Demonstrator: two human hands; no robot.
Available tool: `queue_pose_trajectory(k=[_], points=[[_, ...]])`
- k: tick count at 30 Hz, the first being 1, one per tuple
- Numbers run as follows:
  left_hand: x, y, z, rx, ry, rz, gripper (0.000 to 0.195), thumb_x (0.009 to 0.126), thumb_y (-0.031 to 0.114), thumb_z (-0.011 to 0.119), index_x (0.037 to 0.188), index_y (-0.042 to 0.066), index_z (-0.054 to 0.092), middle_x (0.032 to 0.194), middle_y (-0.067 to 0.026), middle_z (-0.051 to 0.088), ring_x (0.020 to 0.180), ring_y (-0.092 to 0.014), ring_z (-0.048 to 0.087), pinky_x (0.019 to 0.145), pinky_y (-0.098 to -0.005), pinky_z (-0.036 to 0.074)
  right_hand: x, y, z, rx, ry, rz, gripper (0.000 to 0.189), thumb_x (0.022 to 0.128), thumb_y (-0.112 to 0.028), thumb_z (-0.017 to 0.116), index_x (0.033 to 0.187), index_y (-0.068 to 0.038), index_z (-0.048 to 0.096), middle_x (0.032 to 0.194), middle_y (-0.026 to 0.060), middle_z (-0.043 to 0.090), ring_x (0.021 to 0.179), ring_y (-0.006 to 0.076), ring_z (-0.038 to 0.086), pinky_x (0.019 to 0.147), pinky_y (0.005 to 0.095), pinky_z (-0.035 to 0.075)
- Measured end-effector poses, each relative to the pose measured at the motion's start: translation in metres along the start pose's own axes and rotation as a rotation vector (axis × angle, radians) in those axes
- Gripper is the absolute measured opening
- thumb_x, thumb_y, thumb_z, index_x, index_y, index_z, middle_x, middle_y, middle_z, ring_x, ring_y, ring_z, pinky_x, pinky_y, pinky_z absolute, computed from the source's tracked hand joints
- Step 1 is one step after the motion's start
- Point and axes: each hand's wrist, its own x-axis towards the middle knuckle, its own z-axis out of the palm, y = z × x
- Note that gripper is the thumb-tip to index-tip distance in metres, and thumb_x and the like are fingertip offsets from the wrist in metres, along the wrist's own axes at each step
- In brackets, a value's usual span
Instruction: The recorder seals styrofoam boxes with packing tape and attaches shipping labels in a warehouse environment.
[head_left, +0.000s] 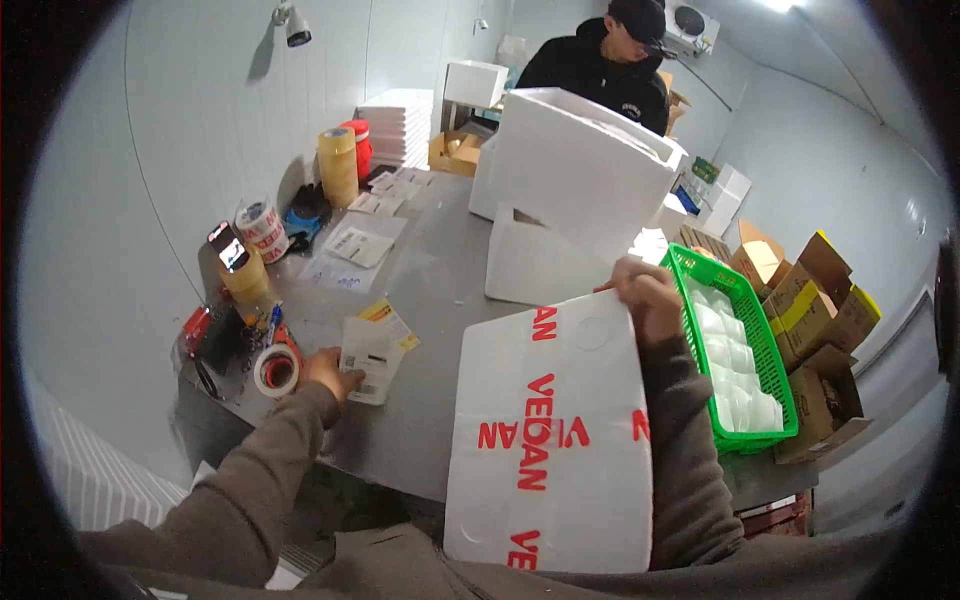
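Note:
My right hand (649, 296) grips the far right corner of a white styrofoam box (555, 435), which is wrapped with tape bearing red lettering and stands at the near edge of the table. To the left, my left hand (334, 376) rests on a printed label in a clear sleeve (369, 367); whether the fingers pinch it cannot be told. A yellow and white card (394, 322) lies partly under that label. Just left of the hand is a tape dispenser with a roll of tape (277, 370). More labels (360, 246) lie farther back on the metal table (427, 300).
Open styrofoam boxes (577, 172) are stacked at the back, with a co-worker (600, 67) behind them. At right stand a green plastic basket (757, 330) of white packs and open cardboard boxes (817, 300). Tape rolls (339, 169) and a phone (228, 246) line the left wall.

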Motion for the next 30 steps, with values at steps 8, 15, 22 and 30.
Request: queue_pose_trajectory(k=[8, 15, 22, 30], points=[[-0.154, 0.082, 0.035, -1.811, -0.605, -0.626, 0.046, 0.109, 0.035, 0.046, 0.143, 0.006, 0.051, 0.134, -0.0170, 0.061, 0.125, -0.034, 0.059, 0.110, -0.0577, 0.043, -0.013, 0.006, -0.021, -0.182, 0.159, -0.077, 0.017, 0.081, -0.015, 0.073, 0.090, -0.002, 0.066, 0.087, 0.0027, 0.064, 0.084, 0.0119, 0.060, 0.078, 0.0259, 0.048], [-0.190, 0.186, 0.048, -1.740, -0.386, -0.594, 0.044, 0.110, 0.027, 0.042, 0.143, -0.001, 0.048, 0.141, -0.0181, 0.059, 0.132, -0.029, 0.056, 0.115, -0.0475, 0.042, -0.049, 0.026, -0.120, -0.344, 0.056, 0.135, 0.033, 0.087, -0.015, 0.063, 0.115, 0.001, 0.072, 0.117, 0.0081, 0.072, 0.110, 0.0164, 0.064, 0.102, 0.0314, 0.046], [-0.152, 0.242, 0.072, -1.721, -0.026, -0.799, 0.046, 0.103, 0.032, 0.042, 0.123, -0.007, 0.055, 0.102, -0.0231, 0.072, 0.092, -0.032, 0.074, 0.084, -0.0439, 0.061, -0.112, 0.076, -0.200, -1.055, 0.369, -0.297, 0.032, 0.102, -0.009, 0.054, 0.126, 0.005, 0.068, 0.128, 0.0135, 0.069, 0.116, 0.0212, 0.068, 0.102, 0.0352, 0.055], [0.017, 0.252, -0.004, -1.258, -0.144, -0.195, 0.033, 0.098, 0.034, 0.056, 0.109, 0.006, 0.068, 0.093, -0.0072, 0.073, 0.082, -0.020, 0.072, 0.078, -0.0396, 0.061, -0.185, 0.116, -0.049, -0.462, 0.877, -0.285, 0.041, 0.101, -0.030, 0.050, 0.116, 0.005, 0.065, 0.106, 0.0121, 0.066, 0.103, 0.0258, 0.062, 0.097, 0.0385, 0.050]])
